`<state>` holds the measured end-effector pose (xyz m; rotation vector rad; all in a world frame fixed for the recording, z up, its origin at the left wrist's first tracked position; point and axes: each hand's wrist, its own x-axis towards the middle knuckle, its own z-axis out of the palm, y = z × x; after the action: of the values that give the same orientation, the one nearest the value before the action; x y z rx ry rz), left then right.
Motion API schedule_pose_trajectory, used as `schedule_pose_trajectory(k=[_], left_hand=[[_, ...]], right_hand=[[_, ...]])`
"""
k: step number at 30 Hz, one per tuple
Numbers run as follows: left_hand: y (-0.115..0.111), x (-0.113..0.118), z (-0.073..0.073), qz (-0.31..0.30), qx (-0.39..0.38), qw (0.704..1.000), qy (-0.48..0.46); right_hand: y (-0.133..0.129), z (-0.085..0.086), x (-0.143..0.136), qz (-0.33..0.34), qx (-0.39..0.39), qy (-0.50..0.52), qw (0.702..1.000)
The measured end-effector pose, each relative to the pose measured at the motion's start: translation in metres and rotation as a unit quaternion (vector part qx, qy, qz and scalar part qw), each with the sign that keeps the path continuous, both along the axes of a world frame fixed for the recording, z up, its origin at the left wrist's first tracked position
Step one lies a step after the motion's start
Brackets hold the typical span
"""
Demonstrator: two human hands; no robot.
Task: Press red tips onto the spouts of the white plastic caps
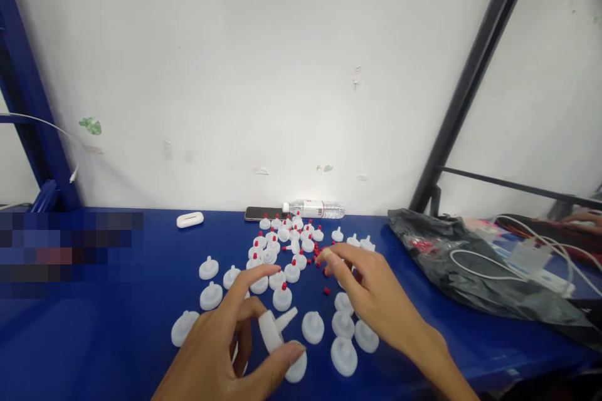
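Note:
My left hand (221, 338) grips a white nozzle cap (271, 331) between thumb and fingers, its bare spout tilted up to the right. My right hand (376, 291) is over the loose red tip caps (327, 291), thumb and index finger brought together. Whatever is between those fingertips is too small to make out. White nozzle caps with red tips (282, 298) stand in a cluster beyond my left hand. Bare-spouted nozzle caps (313, 328) sit on both sides and between my hands.
On the blue table (117, 326), a clear bottle (313, 208) lies by the wall near a phone (263, 213). A small white case (190, 220) is at the back left. A dark plastic bag (451, 276) and white cables (489, 269) occupy the right side.

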<state>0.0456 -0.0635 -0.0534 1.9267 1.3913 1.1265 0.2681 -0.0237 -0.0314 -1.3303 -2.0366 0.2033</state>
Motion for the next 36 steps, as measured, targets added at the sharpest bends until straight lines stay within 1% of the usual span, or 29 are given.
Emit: schedule_pose_trajectory(k=[2,3,4,5,6,8,10,12,13,14,16,20,23,25,27,29,32,34,36], left_hand=[[0.003,-0.001,-0.002,-0.018,-0.009,1.000,0.003],[0.004,-0.002,-0.003,-0.038,-0.012,0.999,0.003],[0.005,-0.002,-0.004,-0.055,-0.011,0.998,0.003],[0.006,-0.003,-0.004,-0.060,-0.005,0.998,0.007],[0.007,-0.004,-0.004,-0.052,0.006,0.999,0.016],[0.008,-0.008,-0.001,0.000,0.036,0.999,0.038],[0.009,-0.013,0.003,0.050,0.061,0.996,0.049],[0.009,-0.018,0.007,0.061,0.073,0.994,0.049],[0.009,-0.019,0.008,0.058,0.077,0.994,0.049],[0.009,-0.019,0.008,0.053,0.079,0.994,0.051],[0.008,-0.018,0.009,0.047,0.082,0.994,0.054],[0.007,-0.014,0.007,0.055,0.081,0.994,0.057],[0.007,-0.014,0.006,0.062,0.076,0.993,0.071],[0.008,-0.016,0.004,0.064,0.086,0.991,0.083],[0.008,-0.016,0.001,0.069,0.119,0.985,0.101],[0.008,-0.014,-0.001,0.075,0.151,0.978,0.123],[0.004,-0.008,-0.002,0.045,0.157,0.976,0.145],[0.000,-0.005,-0.002,0.009,0.169,0.975,0.144],[-0.003,-0.004,-0.003,-0.005,0.209,0.969,0.133]], right_hand=[[-0.017,0.007,-0.010,0.094,-0.066,0.036,0.993],[-0.024,0.009,-0.016,0.122,-0.094,0.043,0.987],[-0.028,0.011,-0.021,0.135,-0.105,0.049,0.984],[-0.030,0.012,-0.024,0.136,-0.108,0.052,0.983],[-0.029,0.012,-0.026,0.125,-0.101,0.053,0.986],[-0.020,0.011,-0.024,0.081,-0.070,0.036,0.994],[-0.006,0.008,-0.017,0.025,-0.045,-0.018,0.999],[0.008,0.004,-0.010,-0.016,-0.040,-0.093,0.995],[0.012,0.002,-0.007,-0.022,-0.048,-0.129,0.990],[0.016,0.001,-0.006,-0.023,-0.058,-0.155,0.986],[0.018,-0.001,-0.008,-0.012,-0.066,-0.178,0.982],[0.020,-0.002,-0.026,0.012,-0.020,-0.161,0.987],[0.026,-0.001,-0.041,0.038,-0.002,-0.209,0.977],[0.028,0.001,-0.046,0.056,0.003,-0.232,0.971],[0.024,0.006,-0.047,0.073,0.008,-0.193,0.979],[0.013,0.013,-0.047,0.093,-0.002,-0.103,0.990],[-0.011,0.022,-0.046,0.128,-0.037,0.006,0.991],[-0.026,0.022,-0.047,0.120,-0.027,0.009,0.992],[-0.036,0.018,-0.048,0.096,-0.013,-0.033,0.995]])
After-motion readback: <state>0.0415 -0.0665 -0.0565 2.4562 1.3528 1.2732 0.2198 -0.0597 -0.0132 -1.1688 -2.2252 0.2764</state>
